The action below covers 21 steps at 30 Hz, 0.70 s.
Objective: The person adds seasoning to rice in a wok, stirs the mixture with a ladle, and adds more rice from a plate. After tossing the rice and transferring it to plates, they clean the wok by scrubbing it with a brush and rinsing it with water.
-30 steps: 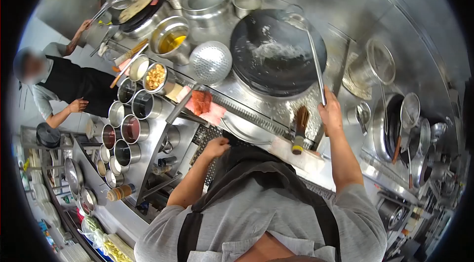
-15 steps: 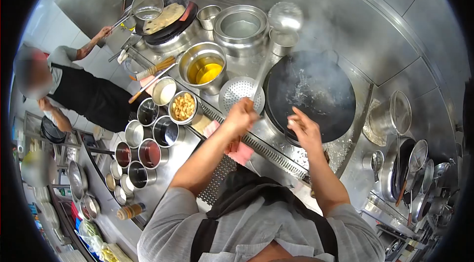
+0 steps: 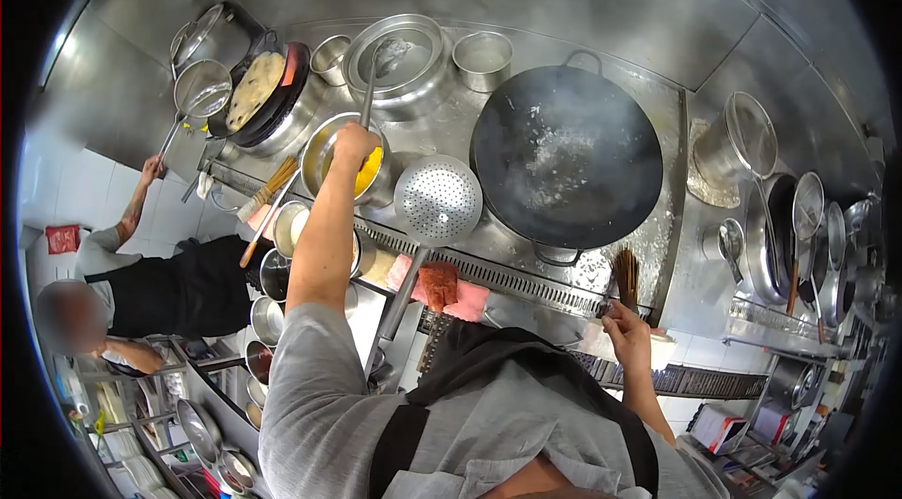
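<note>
My left hand (image 3: 355, 142) is closed on the handle of a ladle (image 3: 369, 90), above a steel pot (image 3: 324, 147) of yellow oil. The ladle's bowl is in the water of a wide round pot (image 3: 395, 24) farther back. My right hand (image 3: 628, 335) is low at the stove's front edge, fingers closed at the lower end of a bamboo wok brush (image 3: 627, 275) whose bristles point away from me. Between my hands sits a black wok (image 3: 568, 161), steaming, with pale wet patches inside. A perforated skimmer (image 3: 438, 200) rests left of the wok.
A pink cloth (image 3: 470, 300) lies on the stove's front rail. Several seasoning tins (image 3: 268, 320) stand at left, partly behind my arm. A co-worker in a black apron (image 3: 178, 288) holds a strainer (image 3: 203, 88) near another pan. Strainers and pans (image 3: 808, 208) crowd the right.
My left hand has swung the ladle left from over the small tin, and its bowl has dropped into the water pot. My right hand has moved from the wok's edge down to the brush.
</note>
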Each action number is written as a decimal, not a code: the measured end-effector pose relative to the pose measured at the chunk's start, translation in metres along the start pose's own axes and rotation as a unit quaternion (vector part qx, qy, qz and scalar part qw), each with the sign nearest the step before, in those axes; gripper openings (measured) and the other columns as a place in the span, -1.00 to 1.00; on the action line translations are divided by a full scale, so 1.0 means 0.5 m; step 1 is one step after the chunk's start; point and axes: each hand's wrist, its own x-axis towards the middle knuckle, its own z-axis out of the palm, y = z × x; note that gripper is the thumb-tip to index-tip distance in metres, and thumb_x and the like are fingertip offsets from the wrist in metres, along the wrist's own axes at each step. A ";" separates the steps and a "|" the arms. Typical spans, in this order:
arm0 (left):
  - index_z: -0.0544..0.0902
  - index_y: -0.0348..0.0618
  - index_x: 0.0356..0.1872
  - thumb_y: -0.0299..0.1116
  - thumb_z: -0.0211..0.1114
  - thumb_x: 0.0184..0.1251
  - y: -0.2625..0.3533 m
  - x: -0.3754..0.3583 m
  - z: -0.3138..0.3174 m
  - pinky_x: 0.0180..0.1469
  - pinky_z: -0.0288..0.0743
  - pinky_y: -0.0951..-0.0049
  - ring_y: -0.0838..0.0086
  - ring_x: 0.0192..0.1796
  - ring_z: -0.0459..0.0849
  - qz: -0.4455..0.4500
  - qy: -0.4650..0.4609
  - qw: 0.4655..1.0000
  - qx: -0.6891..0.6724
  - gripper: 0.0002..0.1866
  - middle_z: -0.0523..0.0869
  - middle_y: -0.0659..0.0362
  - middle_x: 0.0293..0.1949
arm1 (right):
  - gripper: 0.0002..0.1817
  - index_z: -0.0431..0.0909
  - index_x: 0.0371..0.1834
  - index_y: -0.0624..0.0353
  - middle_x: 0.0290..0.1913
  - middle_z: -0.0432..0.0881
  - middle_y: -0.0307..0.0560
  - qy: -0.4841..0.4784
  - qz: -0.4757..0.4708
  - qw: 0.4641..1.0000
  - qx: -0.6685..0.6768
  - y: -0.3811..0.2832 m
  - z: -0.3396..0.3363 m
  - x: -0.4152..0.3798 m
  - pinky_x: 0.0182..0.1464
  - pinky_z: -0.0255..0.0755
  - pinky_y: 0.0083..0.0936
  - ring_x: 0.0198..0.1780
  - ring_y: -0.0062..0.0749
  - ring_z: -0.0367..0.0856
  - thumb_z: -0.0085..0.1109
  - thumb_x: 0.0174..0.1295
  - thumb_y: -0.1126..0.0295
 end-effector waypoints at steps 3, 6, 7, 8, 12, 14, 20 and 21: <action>0.58 -0.31 -0.35 -0.55 0.15 0.06 0.020 0.003 -0.013 -0.49 0.56 0.43 0.34 -0.45 0.67 -0.054 -0.185 0.884 -0.426 -0.88 0.64 -0.01 -0.50 | -0.58 0.50 0.13 0.40 -0.30 0.68 -0.03 0.037 0.045 0.998 0.033 0.037 -0.027 -0.016 -0.29 0.52 -0.58 -0.37 -0.51 0.64 0.27 0.20 0.49; 0.42 -0.28 -0.50 -0.62 0.09 0.10 0.040 -0.012 -0.020 -0.64 0.34 0.66 0.53 -0.60 0.45 -0.063 -0.229 0.725 -0.646 -0.95 0.46 0.16 -0.59 | -0.60 0.49 0.14 0.43 -0.30 0.68 -0.02 0.071 0.047 0.995 0.054 0.062 -0.079 -0.027 -0.37 0.51 -0.64 -0.39 -0.50 0.65 0.21 0.24 0.49; 0.37 -0.27 -0.52 -0.63 0.07 0.11 0.045 -0.015 -0.020 -0.64 0.32 0.69 0.54 -0.61 0.41 -0.068 -0.277 0.643 -0.711 -0.91 0.42 0.18 -0.59 | -0.60 0.49 0.14 0.42 -0.30 0.67 -0.02 0.074 0.071 0.992 0.069 0.069 -0.099 -0.036 -0.36 0.51 -0.61 -0.38 -0.50 0.65 0.21 0.25 0.49; 0.29 -0.22 -0.53 -0.61 0.06 0.15 0.065 -0.051 -0.037 -0.64 0.30 0.73 0.59 -0.62 0.35 -0.084 -0.270 0.620 -0.732 -0.85 0.39 0.20 -0.57 | -0.60 0.49 0.14 0.42 -0.29 0.67 -0.03 0.086 0.069 0.993 0.051 0.085 -0.113 -0.043 -0.35 0.51 -0.60 -0.37 -0.50 0.65 0.21 0.25 0.49; 0.35 -0.39 -0.34 -0.59 0.04 0.22 0.091 -0.195 -0.103 -0.66 0.31 0.80 0.66 -0.57 0.38 -0.013 -0.334 0.604 -0.723 -0.93 0.42 0.18 -0.47 | -0.59 0.50 0.14 0.41 -0.29 0.67 -0.05 0.089 0.086 0.991 0.042 0.117 -0.163 -0.068 -0.32 0.49 -0.59 -0.38 -0.51 0.62 0.22 0.24 0.47; 0.37 -0.45 -0.27 -0.59 0.05 0.21 0.109 -0.297 -0.142 -0.67 0.30 0.80 0.68 -0.57 0.38 -0.005 -0.328 0.613 -0.719 -0.88 0.42 0.18 -0.46 | -0.58 0.50 0.15 0.40 -0.29 0.68 -0.06 0.091 0.078 0.992 0.048 0.134 -0.189 -0.082 -0.33 0.48 -0.60 -0.39 -0.51 0.61 0.23 0.24 0.46; 0.42 -0.39 -0.16 -0.57 0.13 0.15 0.129 -0.517 -0.143 -0.71 0.25 0.79 0.69 -0.61 0.39 -0.026 -0.386 0.619 -0.684 -0.78 0.48 0.13 -0.40 | -0.57 0.52 0.13 0.35 -0.38 0.67 -0.02 0.133 0.075 0.988 0.010 0.225 -0.289 -0.130 -0.39 0.45 -0.57 -0.43 -0.52 0.59 0.23 0.25 0.35; 0.42 -0.39 -0.16 -0.57 0.13 0.15 0.134 -0.548 -0.129 -0.71 0.25 0.79 0.69 -0.61 0.39 -0.028 -0.384 0.620 -0.684 -0.78 0.48 0.13 -0.40 | -0.57 0.52 0.13 0.35 -0.38 0.67 -0.02 0.131 0.074 0.989 0.011 0.251 -0.307 -0.139 -0.39 0.45 -0.57 -0.43 -0.52 0.59 0.23 0.25 0.35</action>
